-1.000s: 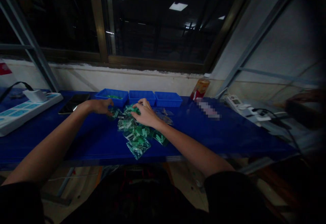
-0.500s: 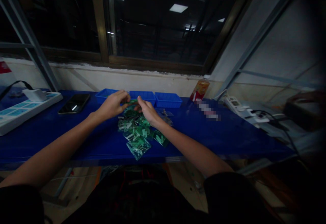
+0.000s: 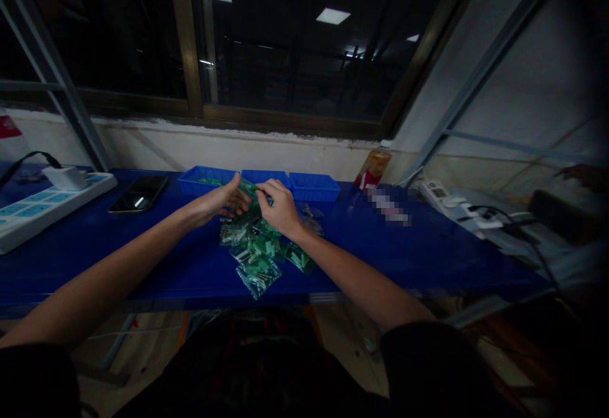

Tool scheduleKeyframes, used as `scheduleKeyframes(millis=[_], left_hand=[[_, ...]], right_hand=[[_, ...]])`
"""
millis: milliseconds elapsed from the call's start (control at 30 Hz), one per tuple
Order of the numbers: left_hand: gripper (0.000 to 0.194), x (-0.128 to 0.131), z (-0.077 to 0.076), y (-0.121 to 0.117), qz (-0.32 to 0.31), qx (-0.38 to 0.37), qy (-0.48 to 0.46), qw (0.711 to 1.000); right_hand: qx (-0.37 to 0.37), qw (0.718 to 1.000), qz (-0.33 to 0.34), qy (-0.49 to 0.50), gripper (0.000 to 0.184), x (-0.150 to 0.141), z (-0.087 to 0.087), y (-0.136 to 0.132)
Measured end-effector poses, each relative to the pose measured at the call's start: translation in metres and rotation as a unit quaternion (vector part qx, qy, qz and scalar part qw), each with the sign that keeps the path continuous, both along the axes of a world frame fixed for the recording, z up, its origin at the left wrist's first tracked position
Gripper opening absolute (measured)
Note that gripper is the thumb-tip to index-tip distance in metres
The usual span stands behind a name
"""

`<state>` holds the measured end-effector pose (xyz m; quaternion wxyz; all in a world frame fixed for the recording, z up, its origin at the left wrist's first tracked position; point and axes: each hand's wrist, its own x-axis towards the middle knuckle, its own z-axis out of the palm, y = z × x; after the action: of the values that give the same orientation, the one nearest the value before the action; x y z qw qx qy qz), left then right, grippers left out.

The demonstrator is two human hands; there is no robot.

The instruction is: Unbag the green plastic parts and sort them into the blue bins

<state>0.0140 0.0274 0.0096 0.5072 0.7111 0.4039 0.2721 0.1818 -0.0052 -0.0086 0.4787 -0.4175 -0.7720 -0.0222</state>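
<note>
A small green plastic bag is up between my hands, just in front of the blue bins. My right hand pinches its right edge with thumb and fingertips. On the other side, my left hand has its thumb raised and its fingers spread apart, close to the bag; whether they touch it is hard to see. Below both hands lies a heap of small clear green bags with pale strip-like pieces inside. The hands hide the back of this heap.
Along the wall stand the left blue bin, with green pieces in it, and the right blue bin; another sits between them. A phone and power strip are at left. A bottle stands at right, near clear bags.
My left hand has opened its fingers and turned, dropping slightly. The right hand has closed into a pinch on the green bag. More of the left bin shows now.
</note>
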Motion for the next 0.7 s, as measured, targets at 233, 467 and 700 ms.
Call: scheduleKeyframes(millis=[233, 467, 700], left_hand=[[0.047, -0.006, 0.006, 0.006, -0.02, -0.124, -0.087, 0.988], [0.014, 0.0, 0.002, 0.002, 0.052, 0.006, -0.165, 0.985], [0.023, 0.007, -0.007, 0.002, 0.106, 0.191, -0.144, 0.965]], right_hand=[[0.006, 1.0, -0.006, -0.021, 0.027, 0.002, -0.001, -0.001], [-0.067, 0.989, 0.005, 0.131, 0.02, 0.006, 0.005, 0.008], [-0.355, 0.834, 0.065, 0.417, 0.038, 0.001, 0.004, 0.011]])
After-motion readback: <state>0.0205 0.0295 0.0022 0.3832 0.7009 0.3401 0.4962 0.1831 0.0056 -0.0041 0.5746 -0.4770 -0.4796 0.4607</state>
